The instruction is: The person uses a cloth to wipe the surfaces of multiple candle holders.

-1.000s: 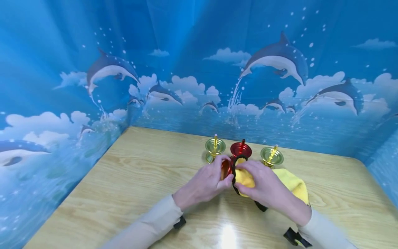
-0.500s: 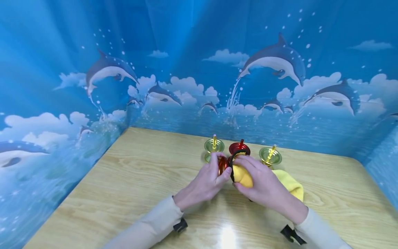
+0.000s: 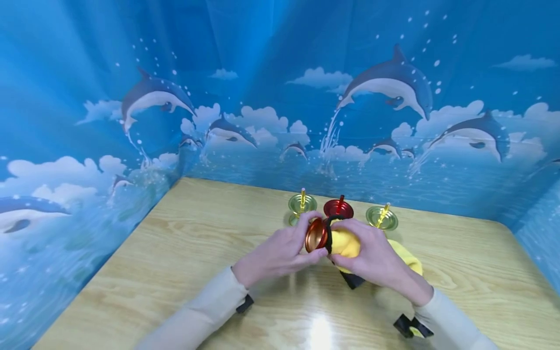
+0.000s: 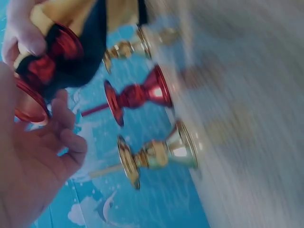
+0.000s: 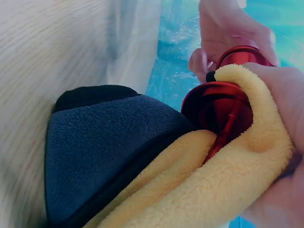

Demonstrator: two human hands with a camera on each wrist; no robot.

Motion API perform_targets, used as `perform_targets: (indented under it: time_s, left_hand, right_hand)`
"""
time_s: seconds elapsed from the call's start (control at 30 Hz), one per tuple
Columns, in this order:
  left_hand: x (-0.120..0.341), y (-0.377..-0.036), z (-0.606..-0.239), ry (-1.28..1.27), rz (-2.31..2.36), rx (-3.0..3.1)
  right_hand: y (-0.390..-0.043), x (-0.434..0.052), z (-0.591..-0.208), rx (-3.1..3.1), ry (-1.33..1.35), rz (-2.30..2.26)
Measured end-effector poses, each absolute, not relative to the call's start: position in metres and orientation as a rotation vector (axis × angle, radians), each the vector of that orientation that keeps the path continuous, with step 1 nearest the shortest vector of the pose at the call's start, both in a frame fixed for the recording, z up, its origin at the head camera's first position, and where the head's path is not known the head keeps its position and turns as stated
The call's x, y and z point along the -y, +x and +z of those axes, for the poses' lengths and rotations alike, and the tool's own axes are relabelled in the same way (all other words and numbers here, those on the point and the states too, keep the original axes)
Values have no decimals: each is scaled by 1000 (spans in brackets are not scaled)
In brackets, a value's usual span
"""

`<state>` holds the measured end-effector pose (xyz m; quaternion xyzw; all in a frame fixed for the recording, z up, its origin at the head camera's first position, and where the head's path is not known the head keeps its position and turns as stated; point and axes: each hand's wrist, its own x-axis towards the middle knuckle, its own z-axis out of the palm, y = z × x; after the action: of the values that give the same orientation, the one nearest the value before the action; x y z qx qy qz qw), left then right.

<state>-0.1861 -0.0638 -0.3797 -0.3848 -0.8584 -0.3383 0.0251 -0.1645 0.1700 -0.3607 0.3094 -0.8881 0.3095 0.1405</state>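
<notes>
My left hand grips a red metal candle holder by its round base, held sideways above the table. My right hand holds a yellow cloth with a dark backing wrapped round the holder's other end. In the right wrist view the red candle holder sits in a fold of the yellow cloth, whose dark side hangs below. In the left wrist view my left hand curls round the rim of the held red candle holder.
Three candle holders stand in a row behind my hands: a gold one, a red one and another gold one. The wooden table is walled on three sides by a blue dolphin-print backdrop.
The held red holder has turned so its round base now faces the camera. Both hands have shifted slightly, with the cloth bunched tighter round the holder.
</notes>
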Motion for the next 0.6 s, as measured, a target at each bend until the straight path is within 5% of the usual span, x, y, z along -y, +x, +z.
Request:
perform_targets:
  time_s: [0.33, 0.6]
  left_hand:
    - [60, -188, -391, -1132, -1164, 2580]
    - [44, -178, -392, -687, -1506, 2711]
  right_hand:
    - [-161, -159, -364, 2519, 909, 739]
    - [-158, -151, -377, 2375, 828, 371]
